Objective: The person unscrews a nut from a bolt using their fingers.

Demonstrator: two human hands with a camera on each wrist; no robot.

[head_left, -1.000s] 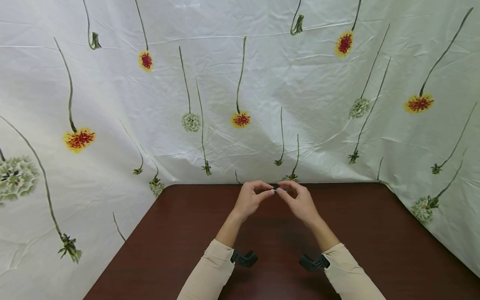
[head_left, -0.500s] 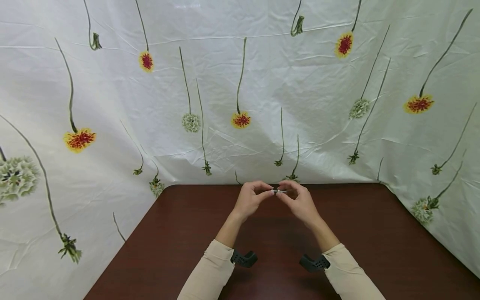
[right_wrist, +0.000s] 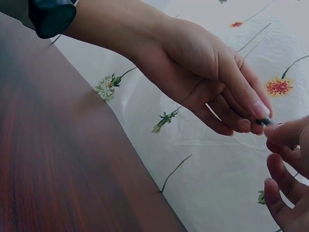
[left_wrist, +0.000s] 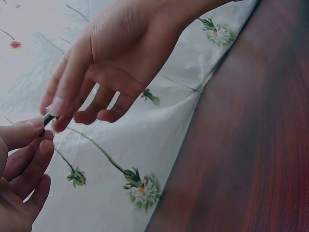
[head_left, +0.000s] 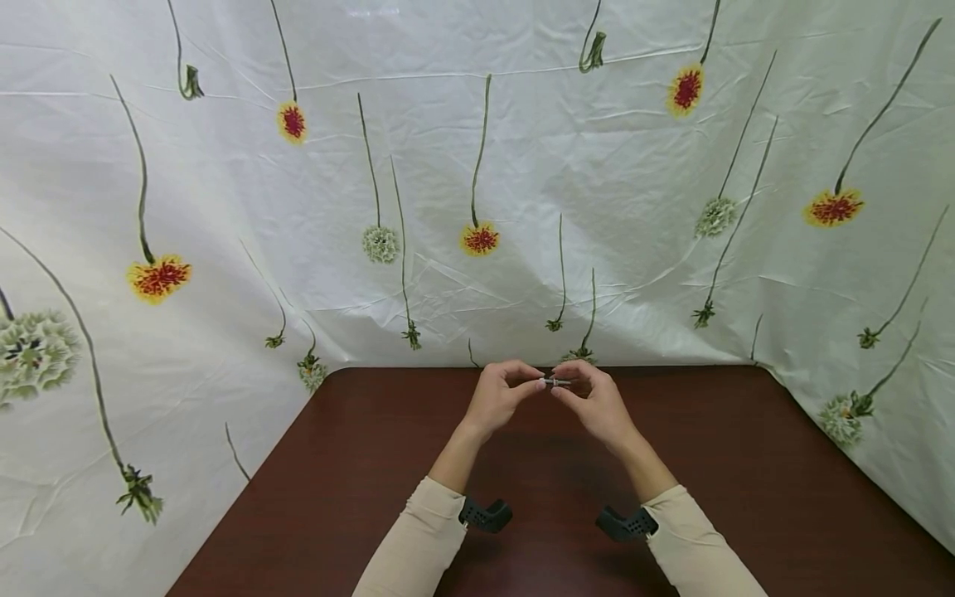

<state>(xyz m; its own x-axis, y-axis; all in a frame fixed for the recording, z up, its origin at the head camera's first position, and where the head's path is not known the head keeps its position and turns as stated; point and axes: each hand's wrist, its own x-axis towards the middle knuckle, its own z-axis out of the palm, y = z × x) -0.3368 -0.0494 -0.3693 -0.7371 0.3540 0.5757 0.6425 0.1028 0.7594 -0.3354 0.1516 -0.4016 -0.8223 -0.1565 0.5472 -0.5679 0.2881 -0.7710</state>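
Observation:
A small threaded metal bolt (head_left: 556,381) with a light ring-like piece on its shaft, perhaps a nut, spans the gap between both hands above the table's far part. My left hand (head_left: 496,398) pinches one end between thumb and fingertips. The thumb and fingers of my right hand (head_left: 603,406) curl around the other end. In the left wrist view, dark threads of the bolt (left_wrist: 47,117) show between the left fingertips and the right thumb. Fingertips hide most of the bolt (right_wrist: 265,121) in the right wrist view.
A dark reddish-brown table (head_left: 418,431) lies under both arms. A white cloth printed with flowers (head_left: 522,166) hangs behind and beside it. Black bands (head_left: 487,515) sit around the wrists, over light sleeves (head_left: 418,531).
The right thumb and fingertips have spread slightly, and more of the bolt shows between them than a second ago. Both arms stay almost in place.

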